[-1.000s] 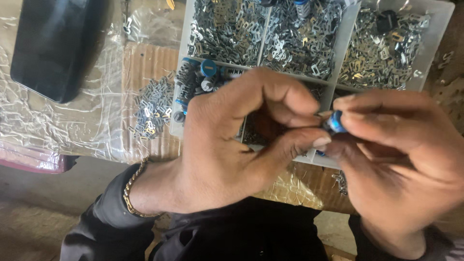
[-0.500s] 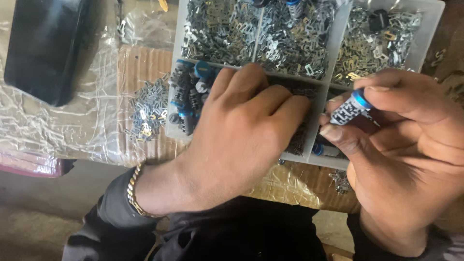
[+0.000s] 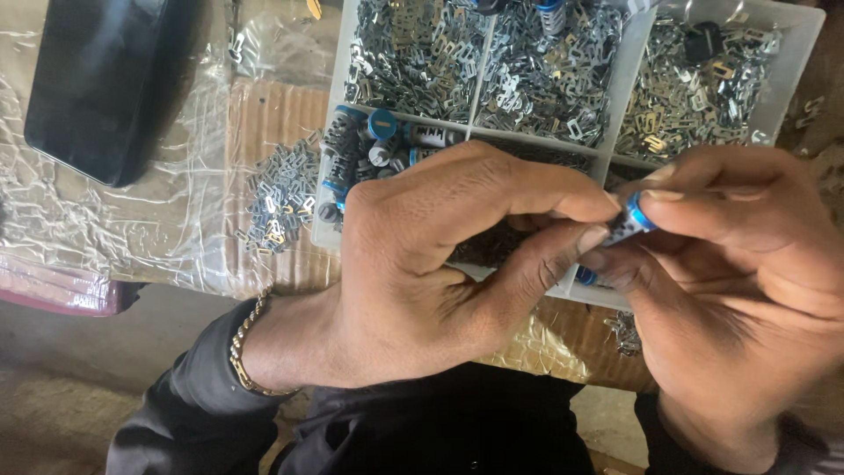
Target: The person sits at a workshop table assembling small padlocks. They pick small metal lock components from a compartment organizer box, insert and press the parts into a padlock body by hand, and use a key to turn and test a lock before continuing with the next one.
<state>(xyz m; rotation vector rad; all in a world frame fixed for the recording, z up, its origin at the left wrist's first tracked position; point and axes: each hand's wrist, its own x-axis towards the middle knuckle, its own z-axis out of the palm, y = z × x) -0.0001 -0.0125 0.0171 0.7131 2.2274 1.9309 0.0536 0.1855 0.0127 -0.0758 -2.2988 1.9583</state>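
Note:
My right hand (image 3: 747,290) grips a small dark cylinder with a blue cap (image 3: 635,218) between thumb and fingers. My left hand (image 3: 440,264) meets it from the left, thumb and forefinger pinched at the cylinder's end; whatever they hold is hidden. Both hands hover over the near edge of a white compartment tray (image 3: 330,233). Its near-left compartment holds several more blue-capped cylinders (image 3: 374,141). The far compartments are filled with small metal clips (image 3: 413,53).
A loose pile of metal clips (image 3: 280,195) lies on cardboard left of the tray. A black case (image 3: 101,84) rests on crinkled clear plastic at far left. A pink-edged object (image 3: 53,290) sits at the left table edge.
My left hand lifted out of the tray and came back to the cylinder held in my right hand. The right hand dropped slightly and turned the cylinder toward the left fingers.

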